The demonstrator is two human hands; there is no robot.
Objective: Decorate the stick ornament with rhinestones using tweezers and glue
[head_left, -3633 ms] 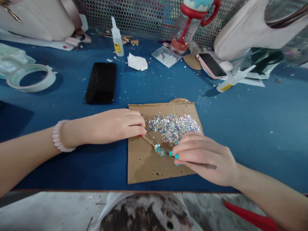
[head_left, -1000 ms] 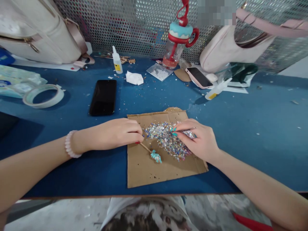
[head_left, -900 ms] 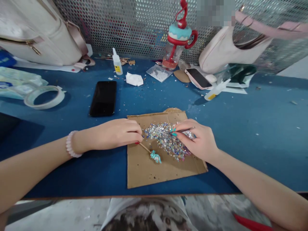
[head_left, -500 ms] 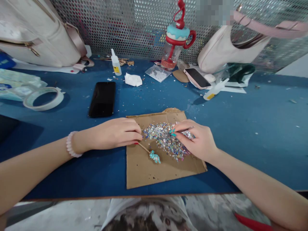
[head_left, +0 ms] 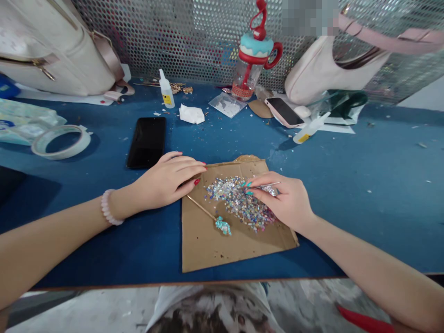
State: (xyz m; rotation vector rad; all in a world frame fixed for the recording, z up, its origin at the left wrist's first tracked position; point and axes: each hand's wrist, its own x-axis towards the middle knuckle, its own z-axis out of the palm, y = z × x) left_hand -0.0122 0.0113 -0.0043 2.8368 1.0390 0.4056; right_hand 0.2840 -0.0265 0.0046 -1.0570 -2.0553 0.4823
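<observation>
Over sparkling bits, right hand pinches a thin tool; left hand spread; yellow bottle label unreadably small

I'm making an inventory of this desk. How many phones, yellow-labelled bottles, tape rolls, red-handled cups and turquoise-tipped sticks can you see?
Phones: 2, black phone and pink-cased phone
Yellow-labelled bottles: 2, left bottle and right bottle
Tape roll: 1
Red-handled cup: 1
Turquoise-tipped stick: 1
Total: 7

A matt finish is shown by the square brown cardboard sheet, sparkle by the heap of small multicoloured chips. The knobbly turquoise lump is roughly encrusted; metallic sheen is seen on the slender grey tool.
</observation>
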